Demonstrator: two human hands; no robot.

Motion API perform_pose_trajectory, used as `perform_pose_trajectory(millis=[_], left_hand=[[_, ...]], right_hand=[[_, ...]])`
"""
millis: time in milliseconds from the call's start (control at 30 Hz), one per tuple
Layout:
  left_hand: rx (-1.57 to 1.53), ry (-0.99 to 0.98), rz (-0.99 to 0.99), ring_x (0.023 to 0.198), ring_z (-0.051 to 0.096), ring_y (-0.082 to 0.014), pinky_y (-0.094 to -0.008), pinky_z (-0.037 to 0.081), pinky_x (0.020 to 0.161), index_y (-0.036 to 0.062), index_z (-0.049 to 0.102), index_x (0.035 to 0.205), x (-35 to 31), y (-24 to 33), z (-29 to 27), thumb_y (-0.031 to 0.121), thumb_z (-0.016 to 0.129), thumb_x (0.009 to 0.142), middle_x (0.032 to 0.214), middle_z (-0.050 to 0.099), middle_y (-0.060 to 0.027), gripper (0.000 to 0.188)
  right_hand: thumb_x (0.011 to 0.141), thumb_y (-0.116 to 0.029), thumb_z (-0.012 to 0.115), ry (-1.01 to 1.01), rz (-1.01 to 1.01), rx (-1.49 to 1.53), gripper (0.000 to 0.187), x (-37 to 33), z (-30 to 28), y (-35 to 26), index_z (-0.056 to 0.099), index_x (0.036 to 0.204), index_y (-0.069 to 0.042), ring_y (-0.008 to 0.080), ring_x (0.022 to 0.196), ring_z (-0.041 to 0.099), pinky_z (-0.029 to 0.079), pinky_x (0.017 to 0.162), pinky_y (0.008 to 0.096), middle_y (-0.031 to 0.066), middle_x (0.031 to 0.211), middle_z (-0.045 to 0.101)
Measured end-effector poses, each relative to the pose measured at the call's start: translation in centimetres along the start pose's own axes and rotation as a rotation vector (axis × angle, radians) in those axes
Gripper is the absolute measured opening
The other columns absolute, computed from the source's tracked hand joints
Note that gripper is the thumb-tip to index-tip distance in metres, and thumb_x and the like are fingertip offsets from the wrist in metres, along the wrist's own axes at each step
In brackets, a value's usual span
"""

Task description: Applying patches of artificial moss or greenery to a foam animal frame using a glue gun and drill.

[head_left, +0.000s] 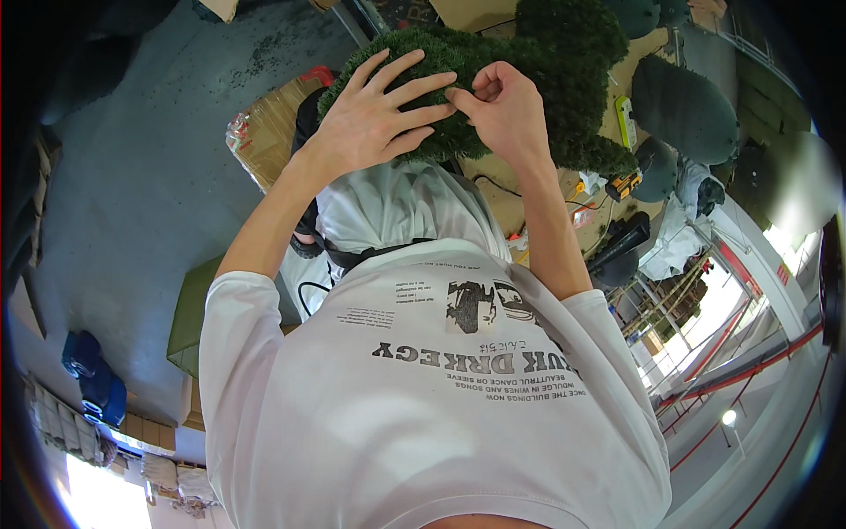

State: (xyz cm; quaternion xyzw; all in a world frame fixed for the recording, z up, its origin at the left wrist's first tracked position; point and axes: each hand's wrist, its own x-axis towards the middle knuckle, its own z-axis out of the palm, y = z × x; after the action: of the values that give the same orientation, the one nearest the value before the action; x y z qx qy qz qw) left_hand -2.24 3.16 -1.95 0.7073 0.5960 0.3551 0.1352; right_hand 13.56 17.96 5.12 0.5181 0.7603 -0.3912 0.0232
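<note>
A large piece of green artificial grass (493,66), dense and tufted, stretches from my lap across to the work surface on the right. My left hand (374,119) lies on its near end, palm down with the fingers spread over the tufts. Close to those fingertips, my right hand (509,110) has thumb and forefinger pinched together at the grass, the other fingers curled. Whatever is in the pinch, a tuft or something small, I cannot make out.
A cardboard box (280,128) stands left of my legs. On the right, a yellow-and-black power tool (624,185) and a yellow-green tool (626,122) lie on the tan work surface (493,172). Dark green rounded panels (683,110) stand farther right. A green box (189,317) is behind my left arm.
</note>
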Motion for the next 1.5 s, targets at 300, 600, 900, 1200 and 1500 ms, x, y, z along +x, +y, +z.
perform_pose_trajectory(millis=[300, 600, 900, 1200, 1500], left_hand=[[-0.12, 0.266, -0.18, 0.136, 0.056, -0.0345, -0.053, 0.037, 0.117, 0.0087, 0.076, 0.092, 0.9, 2.2, 0.8, 0.024, 0.088, 0.079, 0.139, 0.067, -0.0072, 0.024], [-0.132, 0.37, -0.56, 0.124, 0.059, -0.0353, -0.0426, 0.046, 0.105, 0.0039, 0.065, 0.086, 3.7, 4.0, 1.9, 0.023, 0.089, 0.079, 0.133, 0.065, -0.0161, 0.031], [-0.196, 0.332, -0.639, 0.128, 0.058, -0.034, -0.0434, 0.043, 0.109, 0.0037, 0.065, 0.098, 3.0, 3.4, 2.0, 0.022, 0.083, 0.086, 0.136, 0.064, -0.0179, 0.029], [-0.187, 0.328, -0.617, 0.129, 0.058, -0.034, -0.0432, 0.043, 0.109, 0.0031, 0.064, 0.099, 3.0, 3.3, 1.9, 0.02, 0.081, 0.088, 0.136, 0.064, -0.0185, 0.026], [-0.201, 0.352, -0.621, 0.127, 0.058, -0.0341, -0.0436, 0.044, 0.108, 0.0034, 0.064, 0.098, 2.8, 3.4, 2.2, 0.019, 0.082, 0.087, 0.134, 0.065, -0.018, 0.027]], right_hand=[[0.093, -0.014, 0.079, -0.123, 0.059, 0.38, 0.023, -0.9, -1.6, 1.2, 0.06, 0.091, -0.001, 0.0066, 0.069, 0.059, 0.058, 0.062, 0.0253, 0.0004, 0.076, 0.061], [0.085, -0.016, 0.083, 0.078, -0.054, 0.369, 0.024, -1.1, 0.7, 3.1, 0.066, 0.088, 0.0, 0.015, 0.067, 0.062, 0.052, 0.064, 0.0317, 0.006, 0.073, 0.065], [0.087, -0.024, 0.083, 0.129, -0.077, 0.252, 0.029, -1.8, 0.3, 2.5, 0.064, 0.086, -0.002, 0.0103, 0.065, 0.053, 0.048, 0.063, 0.028, 0.0003, 0.071, 0.06], [0.084, -0.021, 0.084, 0.129, -0.12, 0.161, 0.029, -2.1, 0.1, 1.5, 0.064, 0.088, 0.0, 0.0241, 0.068, 0.064, 0.053, 0.066, 0.037, 0.0108, 0.074, 0.066], [0.081, -0.021, 0.084, 0.119, -0.107, 0.166, 0.032, -2.0, 0.3, 1.6, 0.062, 0.088, 0.0, 0.0268, 0.068, 0.063, 0.052, 0.065, 0.0394, 0.011, 0.074, 0.063]])
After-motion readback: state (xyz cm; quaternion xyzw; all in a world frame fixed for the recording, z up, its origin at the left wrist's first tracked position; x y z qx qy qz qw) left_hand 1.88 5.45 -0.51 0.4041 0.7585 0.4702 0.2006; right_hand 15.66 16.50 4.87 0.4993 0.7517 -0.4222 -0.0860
